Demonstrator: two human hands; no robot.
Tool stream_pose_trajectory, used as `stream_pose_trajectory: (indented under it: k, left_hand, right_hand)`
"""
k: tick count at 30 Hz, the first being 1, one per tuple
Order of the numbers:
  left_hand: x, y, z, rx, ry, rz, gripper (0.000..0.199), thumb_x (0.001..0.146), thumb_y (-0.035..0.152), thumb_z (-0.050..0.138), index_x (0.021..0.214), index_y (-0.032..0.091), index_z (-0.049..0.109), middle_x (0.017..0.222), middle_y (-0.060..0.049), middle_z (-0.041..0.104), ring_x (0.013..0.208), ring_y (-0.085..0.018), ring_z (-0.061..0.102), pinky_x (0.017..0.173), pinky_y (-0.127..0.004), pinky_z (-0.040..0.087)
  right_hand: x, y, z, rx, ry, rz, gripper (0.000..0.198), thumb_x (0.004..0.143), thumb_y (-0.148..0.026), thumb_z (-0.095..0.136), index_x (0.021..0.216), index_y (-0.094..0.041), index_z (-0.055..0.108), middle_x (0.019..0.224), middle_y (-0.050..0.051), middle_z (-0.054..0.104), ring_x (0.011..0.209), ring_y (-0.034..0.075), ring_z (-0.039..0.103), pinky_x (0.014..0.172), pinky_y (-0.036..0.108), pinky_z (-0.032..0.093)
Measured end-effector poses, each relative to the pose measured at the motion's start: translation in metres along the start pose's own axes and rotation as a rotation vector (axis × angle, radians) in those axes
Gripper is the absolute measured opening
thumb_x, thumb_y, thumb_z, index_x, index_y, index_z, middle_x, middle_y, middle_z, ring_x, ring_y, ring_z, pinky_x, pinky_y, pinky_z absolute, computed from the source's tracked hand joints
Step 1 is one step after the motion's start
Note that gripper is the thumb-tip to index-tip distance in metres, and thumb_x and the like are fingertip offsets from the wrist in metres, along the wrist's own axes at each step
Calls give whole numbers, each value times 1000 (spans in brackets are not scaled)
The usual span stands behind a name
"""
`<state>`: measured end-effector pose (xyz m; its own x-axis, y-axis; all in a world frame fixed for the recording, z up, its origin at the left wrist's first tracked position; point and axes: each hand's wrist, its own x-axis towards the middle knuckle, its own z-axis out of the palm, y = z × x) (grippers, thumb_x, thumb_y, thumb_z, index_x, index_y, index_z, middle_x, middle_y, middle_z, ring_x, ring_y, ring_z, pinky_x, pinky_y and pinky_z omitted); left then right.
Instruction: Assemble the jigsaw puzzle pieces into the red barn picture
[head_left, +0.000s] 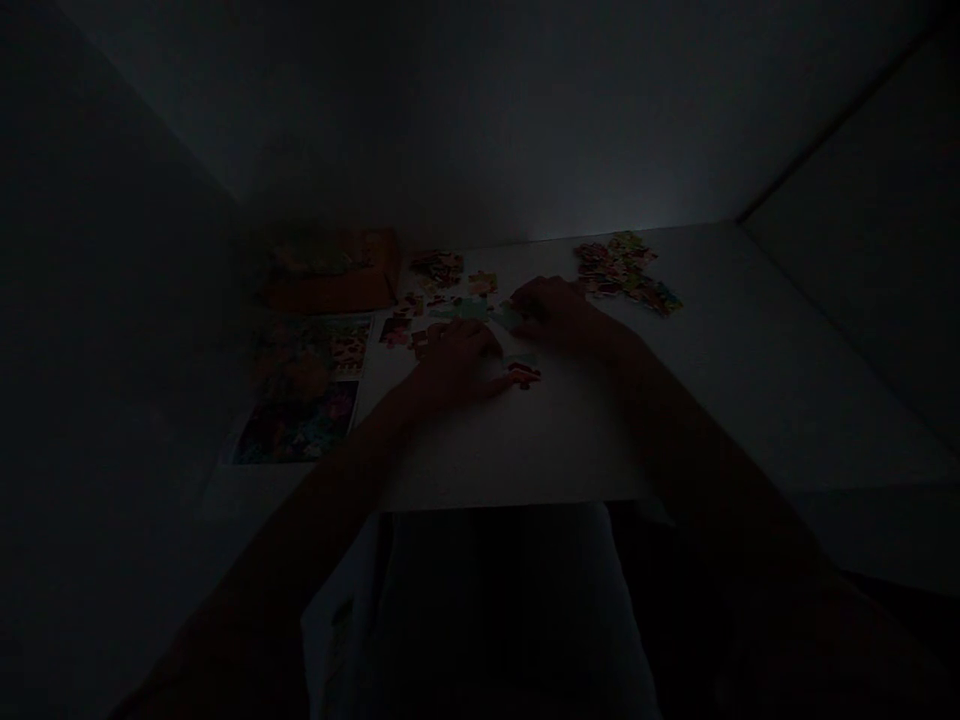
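Observation:
The view is very dark. My left hand (459,358) lies low over the white table with its fingers apart. Its thumb reaches to a red and pale puzzle piece (524,376), and its fingers partly cover other pieces. My right hand (551,308) is bent at the fingers, which close on a pale green puzzle piece (508,317). That piece lies beside a group of light green puzzle pieces (470,308), and I cannot tell whether they are joined. An orange-yellow puzzle piece (482,283) lies just beyond the group.
A heap of loose puzzle pieces (619,268) sits at the back right, a smaller pile (437,267) at the back left. An orange box (334,285) stands left, with a printed picture sheet (300,420) in front. A wall rises behind the table (510,460).

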<state>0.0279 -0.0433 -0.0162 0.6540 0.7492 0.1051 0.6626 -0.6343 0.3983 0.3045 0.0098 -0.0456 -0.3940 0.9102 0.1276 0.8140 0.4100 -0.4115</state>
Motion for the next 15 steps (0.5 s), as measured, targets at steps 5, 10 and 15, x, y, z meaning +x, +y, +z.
stream_pose_trajectory:
  k: [5, 10, 15]
  left_hand:
    - [2, -2, -3, 24, 39, -71, 53, 99, 69, 82, 119, 21, 71, 132, -12, 73, 132, -36, 63, 115, -53, 39]
    - [2, -11, -2, 37, 16, -106, 41, 104, 54, 78, 128, 21, 71, 141, -13, 71, 135, -34, 63, 116, -52, 42]
    - [0, -19, 3, 64, 68, -83, 61, 105, 65, 75, 150, 25, 68, 157, -15, 62, 147, -38, 57, 124, -56, 41]
  right_hand:
    - [-2, 1, 4, -26, 19, -33, 58, 99, -59, 73, 146, -25, 73, 155, 16, 58, 143, 44, 50, 119, 63, 40]
    - [-1, 7, 10, -13, 18, 11, 73, 94, -61, 76, 156, -25, 67, 150, 17, 62, 135, 44, 54, 114, 63, 45]
    - [0, 14, 14, -76, 21, -1, 64, 96, -67, 73, 148, -28, 73, 157, 16, 56, 141, 44, 51, 115, 63, 46]
